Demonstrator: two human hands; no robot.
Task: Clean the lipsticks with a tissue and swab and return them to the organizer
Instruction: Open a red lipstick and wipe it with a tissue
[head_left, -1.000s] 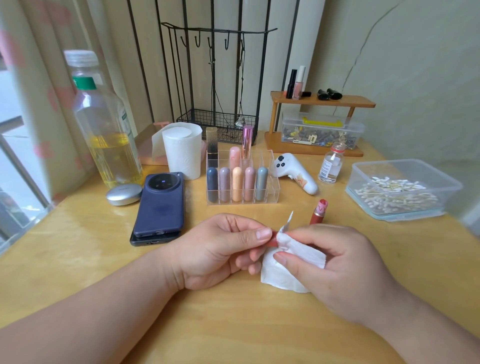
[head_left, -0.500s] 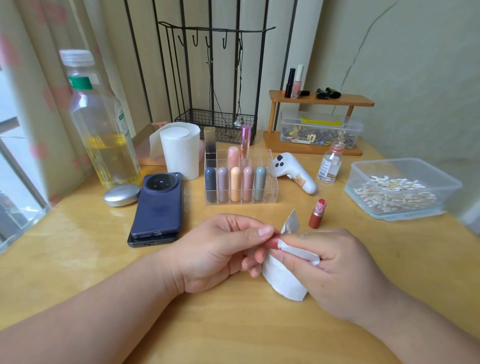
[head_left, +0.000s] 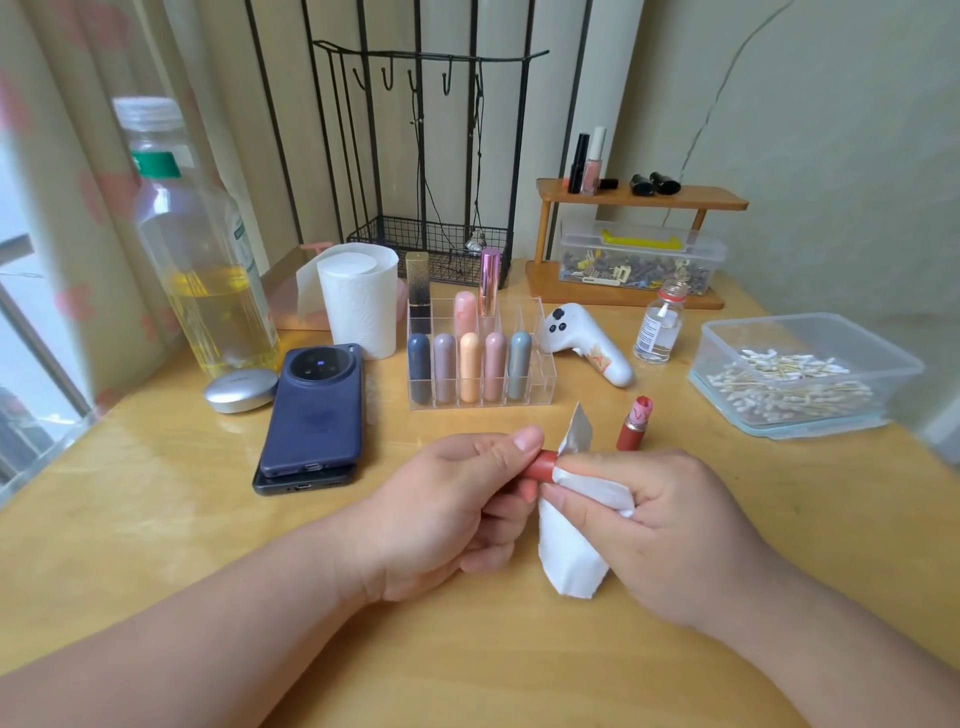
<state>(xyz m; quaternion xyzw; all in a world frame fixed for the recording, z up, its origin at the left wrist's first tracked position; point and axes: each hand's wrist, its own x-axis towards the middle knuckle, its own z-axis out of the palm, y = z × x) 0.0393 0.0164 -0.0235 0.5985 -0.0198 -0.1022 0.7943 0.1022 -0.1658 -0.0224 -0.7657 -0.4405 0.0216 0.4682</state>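
My left hand (head_left: 457, 509) grips a red lipstick cap (head_left: 541, 464) between thumb and fingers. A folded white tissue (head_left: 574, 540) is wrapped over the cap's right end, pinched there by my right hand (head_left: 670, 530). Just behind my right hand an uncapped red lipstick (head_left: 636, 418) stands upright on the wooden table (head_left: 156, 519). The clear acrylic organizer (head_left: 540, 382) behind my hands holds several capped lipsticks in pastel and dark colours. A clear tub of cotton swabs (head_left: 800, 374) sits at the right.
Two stacked phones (head_left: 314, 410), a silver compact (head_left: 241, 389), an oil bottle (head_left: 202, 244) and a tissue roll (head_left: 358, 301) stand at left. A white controller (head_left: 587, 343), a small glass bottle (head_left: 660, 327), a wooden shelf (head_left: 639, 200) and a black wire rack (head_left: 431, 244) lie behind.
My right hand has slid the tissue slightly to the right along the red cap, so more of the cap shows. The tissue's lower flap hangs lower.
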